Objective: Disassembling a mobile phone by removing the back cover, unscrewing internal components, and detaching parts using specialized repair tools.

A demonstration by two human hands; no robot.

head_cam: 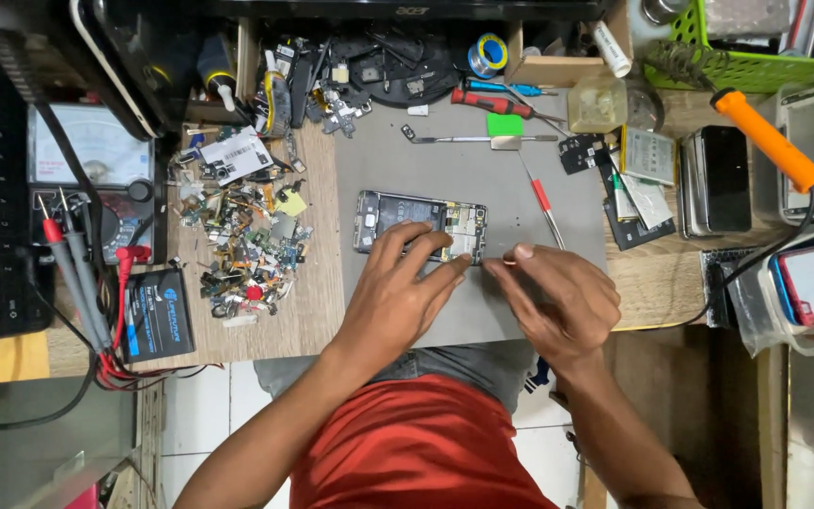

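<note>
An opened phone point(419, 223) with its back off lies on a grey work mat point(463, 170); its battery and circuit board show. My left hand point(398, 292) rests on the phone's near edge, fingers spread across it and pressing it down. My right hand point(553, 292) is just right of the phone, thumb and forefinger pinched together at its right end; whatever is between them is too small to make out. Tweezers with a red grip point(541, 196) lie on the mat right of the phone.
A heap of small phone parts point(247, 240) lies left of the mat. An analog multimeter point(96, 179) with red and black probes stands at far left. Screwdrivers point(492, 99), a black phone point(718, 179), an orange-handled soldering iron point(770, 141) and a green basket point(756, 47) sit behind and right.
</note>
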